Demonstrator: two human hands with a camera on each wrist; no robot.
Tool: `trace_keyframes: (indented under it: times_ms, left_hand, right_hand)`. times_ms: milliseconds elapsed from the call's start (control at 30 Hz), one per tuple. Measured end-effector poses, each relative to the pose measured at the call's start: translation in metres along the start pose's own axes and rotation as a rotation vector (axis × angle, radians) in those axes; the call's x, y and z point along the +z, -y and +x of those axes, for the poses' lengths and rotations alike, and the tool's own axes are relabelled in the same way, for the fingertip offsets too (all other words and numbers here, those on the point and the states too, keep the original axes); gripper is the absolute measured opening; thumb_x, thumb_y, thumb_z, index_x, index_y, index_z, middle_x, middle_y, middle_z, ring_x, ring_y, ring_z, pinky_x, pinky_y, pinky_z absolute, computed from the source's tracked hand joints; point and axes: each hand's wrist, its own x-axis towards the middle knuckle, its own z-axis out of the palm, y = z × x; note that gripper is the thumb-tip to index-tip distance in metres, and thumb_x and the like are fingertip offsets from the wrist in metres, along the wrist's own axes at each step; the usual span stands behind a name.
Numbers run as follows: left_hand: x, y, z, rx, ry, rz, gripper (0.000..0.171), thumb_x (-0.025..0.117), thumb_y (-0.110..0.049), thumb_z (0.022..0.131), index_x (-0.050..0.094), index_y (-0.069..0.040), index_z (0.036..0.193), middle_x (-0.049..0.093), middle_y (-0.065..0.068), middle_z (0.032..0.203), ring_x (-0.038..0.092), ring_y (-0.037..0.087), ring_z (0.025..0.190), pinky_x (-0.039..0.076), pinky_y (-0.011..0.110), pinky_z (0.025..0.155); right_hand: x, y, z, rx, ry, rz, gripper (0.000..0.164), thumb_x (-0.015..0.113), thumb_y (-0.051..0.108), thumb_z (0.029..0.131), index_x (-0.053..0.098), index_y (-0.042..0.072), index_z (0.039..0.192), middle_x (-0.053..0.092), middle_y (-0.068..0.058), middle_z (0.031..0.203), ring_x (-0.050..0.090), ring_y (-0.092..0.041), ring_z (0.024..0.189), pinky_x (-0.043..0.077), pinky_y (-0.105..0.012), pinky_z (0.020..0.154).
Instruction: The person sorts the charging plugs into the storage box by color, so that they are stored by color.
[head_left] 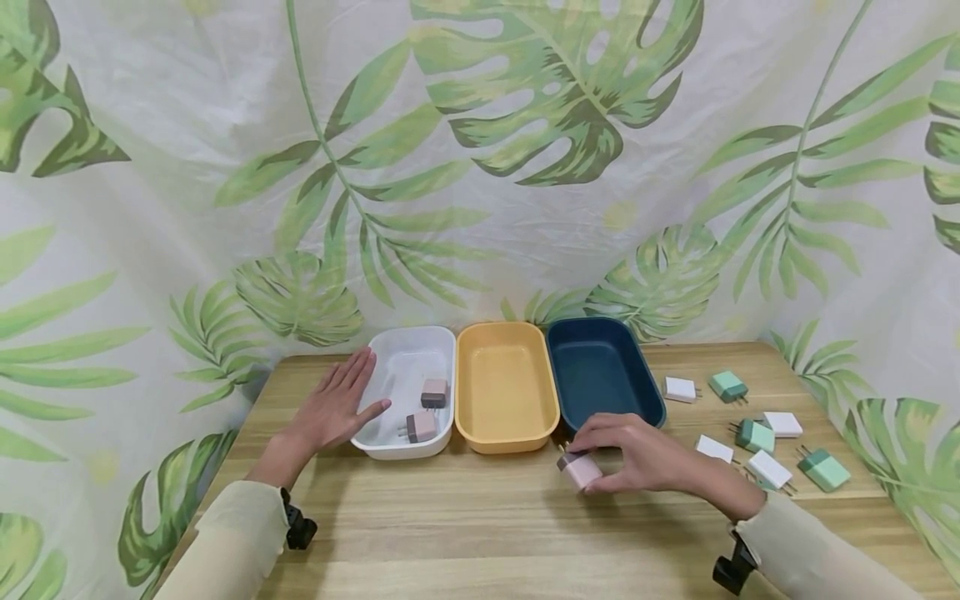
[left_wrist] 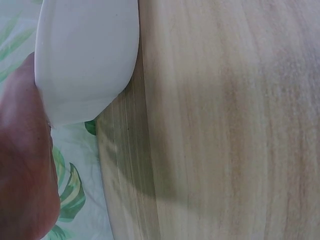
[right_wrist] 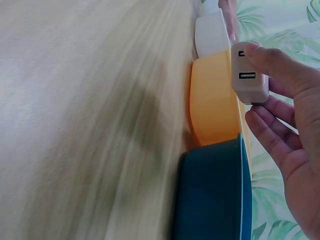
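Between thumb and fingers my right hand pinches a pink and dark-brown charger plug, in front of the dark blue tray. The right wrist view shows two USB ports on the face of this charger plug. My left hand rests with straight fingers against the left side of the white tray. Two more pink and brown charger plugs lie inside that tray. In the left wrist view, part of the left hand touches the white tray.
A yellow tray stands in the middle of the row, with a dark blue tray to its right. Several white charger plugs and green charger plugs lie scattered on the wooden table at the right. A leaf-patterned cloth hangs behind.
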Motion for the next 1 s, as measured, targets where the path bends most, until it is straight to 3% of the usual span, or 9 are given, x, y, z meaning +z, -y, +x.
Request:
trace_keyframes:
  times_ms: [433,800,1000]
  left_hand:
    - [-0.002,-0.001,0.0,0.013,-0.004,0.002,0.094,0.046,-0.062,0.107,0.012,0.0,0.169,0.01,0.019,0.177,0.01,0.039,0.163,0.01,0.06,0.13]
    - [-0.001,-0.001,0.0,0.022,-0.017,0.003,0.093,0.047,-0.061,0.107,0.015,0.001,0.169,0.012,0.02,0.177,0.012,0.04,0.163,0.012,0.061,0.129]
    - [0.0,0.0,0.001,0.018,-0.014,0.008,0.093,0.046,-0.061,0.107,0.013,0.0,0.169,0.011,0.019,0.177,0.012,0.041,0.163,0.012,0.06,0.13]
  right_hand:
    - [0.01,0.0,0.035,-0.021,-0.03,0.034,0.044,0.093,0.03,0.084,0.079,0.014,0.123,0.074,0.002,0.119,0.068,-0.01,0.104,0.061,-0.029,0.086]
    - [0.019,0.0,0.066,-0.052,-0.058,0.075,0.043,0.093,0.025,0.084,0.079,0.011,0.122,0.075,-0.002,0.119,0.069,-0.01,0.101,0.064,-0.037,0.078]
    - [0.023,0.003,0.085,-0.024,-0.06,0.075,0.044,0.093,0.026,0.084,0.079,0.01,0.122,0.076,-0.001,0.117,0.07,-0.009,0.1,0.063,-0.034,0.083]
